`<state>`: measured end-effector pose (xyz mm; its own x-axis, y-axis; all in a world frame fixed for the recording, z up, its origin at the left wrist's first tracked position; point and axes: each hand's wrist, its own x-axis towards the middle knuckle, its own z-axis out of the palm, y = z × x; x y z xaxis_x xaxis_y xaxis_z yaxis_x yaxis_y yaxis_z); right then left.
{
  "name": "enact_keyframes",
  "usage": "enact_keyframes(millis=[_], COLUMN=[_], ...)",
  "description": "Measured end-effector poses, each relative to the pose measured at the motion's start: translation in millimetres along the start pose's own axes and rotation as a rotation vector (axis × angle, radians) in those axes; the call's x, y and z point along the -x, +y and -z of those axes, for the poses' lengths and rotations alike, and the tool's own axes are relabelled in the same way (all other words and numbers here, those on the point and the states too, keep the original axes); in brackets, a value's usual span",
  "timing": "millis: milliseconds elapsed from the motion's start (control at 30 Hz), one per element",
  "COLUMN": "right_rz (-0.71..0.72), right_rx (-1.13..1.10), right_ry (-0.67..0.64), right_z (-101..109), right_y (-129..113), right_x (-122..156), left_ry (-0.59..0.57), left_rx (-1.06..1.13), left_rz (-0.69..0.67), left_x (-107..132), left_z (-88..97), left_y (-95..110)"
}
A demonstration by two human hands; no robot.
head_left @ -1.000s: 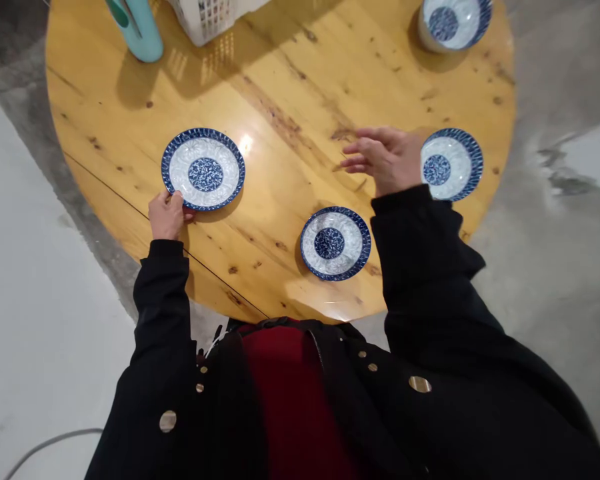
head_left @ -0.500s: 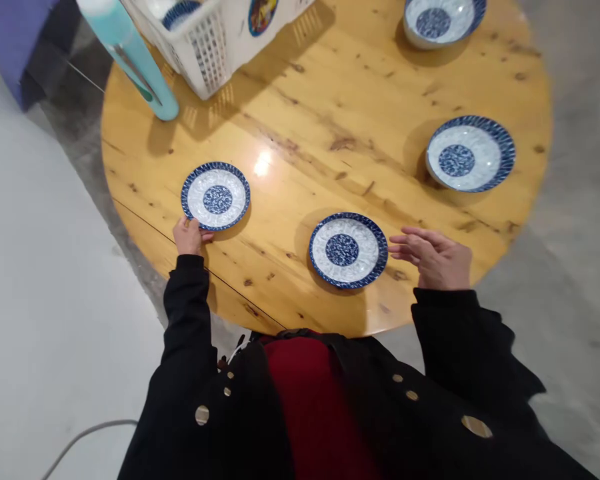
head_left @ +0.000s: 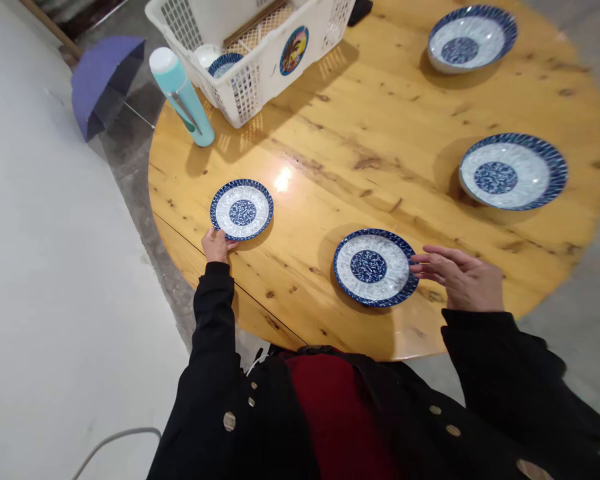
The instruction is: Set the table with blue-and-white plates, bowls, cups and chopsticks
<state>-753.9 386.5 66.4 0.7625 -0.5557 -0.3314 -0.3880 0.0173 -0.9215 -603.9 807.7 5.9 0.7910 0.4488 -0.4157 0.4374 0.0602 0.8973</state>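
Left fingers (head_left: 225, 244) on round blue-rimmed porcelain plate (head_left: 242, 209)

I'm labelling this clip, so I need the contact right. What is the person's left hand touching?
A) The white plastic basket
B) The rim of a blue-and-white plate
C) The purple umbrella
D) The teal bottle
B: the fingers of the left hand sit against the near edge of the blue-and-white plate.
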Motion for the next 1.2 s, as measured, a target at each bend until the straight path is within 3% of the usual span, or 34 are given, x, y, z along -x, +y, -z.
enact_keyframes(millis=[400,833,1200], right_rz=[0.014,-0.002,-0.067], right_rx=[0.002,-0.046,-0.065], right_ry=[0.035,0.083,0.097], right_z=[9.7,20.0,19.9], right_y=[30.0,38.1,25.6], right_x=[-3.4,3.1,23.0], left_ry=[-0.001,-0.020,-0.072], left_rx=[-0.057,-0.074,-0.103], left_rz=[-0.062,-0.088,-0.048], left_x=[-9.0,-10.7,-7.7], left_z=[-3.5,-2.9,4.5], left_y=[-1.1,-1.6,-6.2])
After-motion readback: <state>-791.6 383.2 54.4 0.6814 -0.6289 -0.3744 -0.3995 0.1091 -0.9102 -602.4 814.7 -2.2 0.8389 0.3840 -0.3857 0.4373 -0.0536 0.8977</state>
